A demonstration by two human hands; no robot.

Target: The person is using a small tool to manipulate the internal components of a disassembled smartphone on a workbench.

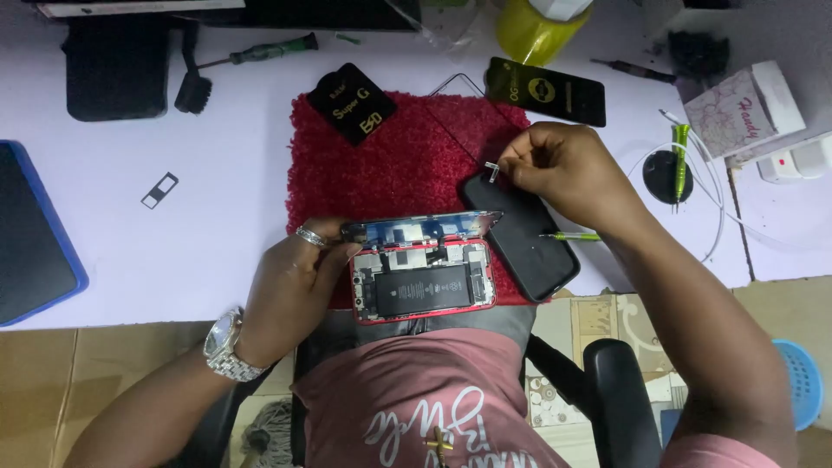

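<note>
Head view: my left hand [290, 290] grips one opened red phone [423, 288], screen [420, 228] tilted up, on one red mat [381, 165]. My right hand [563, 169] pinches one small metal bracket [492, 170] above one black phone [524, 236]. Two black packets [353, 102] on counter [225, 199].

Opened red phone [423, 290] (battery exposed), screen [420, 229] tilted up, tiny silver bracket [492, 170] pinched above black phone [520, 234]

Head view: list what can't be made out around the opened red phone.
- Small metal part: too small to identify, pinched in right hand.
- Opened red phone: left edge hidden by left hand.
- Lifted screen: seen edge-on, face hidden.
</note>
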